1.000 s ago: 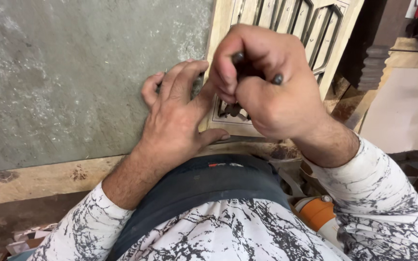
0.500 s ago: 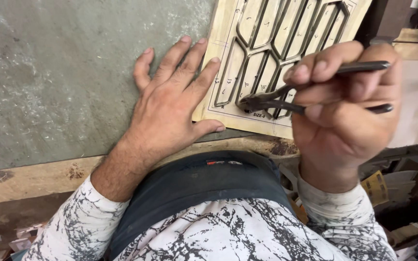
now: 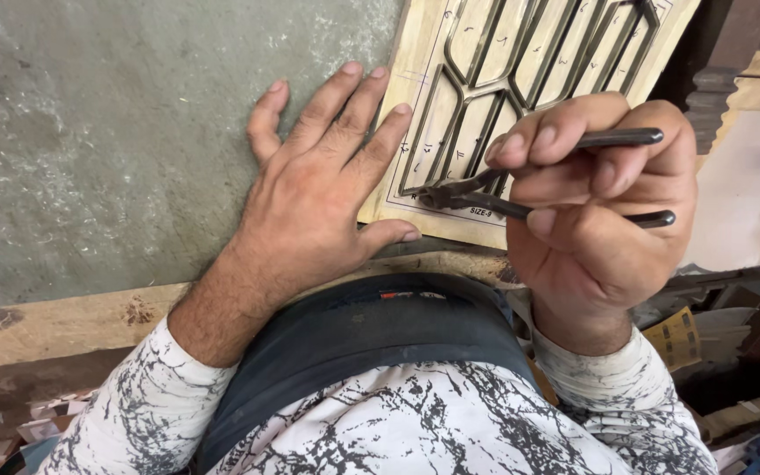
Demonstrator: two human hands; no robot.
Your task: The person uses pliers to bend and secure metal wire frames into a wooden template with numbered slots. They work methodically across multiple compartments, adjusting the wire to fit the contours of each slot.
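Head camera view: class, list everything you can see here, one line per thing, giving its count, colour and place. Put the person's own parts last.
Pale wooden pattern board with drawn outlines: one, light yellow, upper centre, lying on the worktop.
Dark bent metal strips forming elongated cells: several, dark grey, on the board.
Grey rough worktop surface: one, grey-green, left half.
Worn wooden bench edge: one, tan, below the worktop.
Dark metal pliers: one, black, tips at a strip on the board.
Clutter of boxes and scraps: several, mixed colours, lower right, unclear.
White marbled long-sleeved shirt: one, white and black, bottom.
Left hand: flat, fingers spread, pressing on the worktop and board edge.
Right hand: closed around the pliers' handles.
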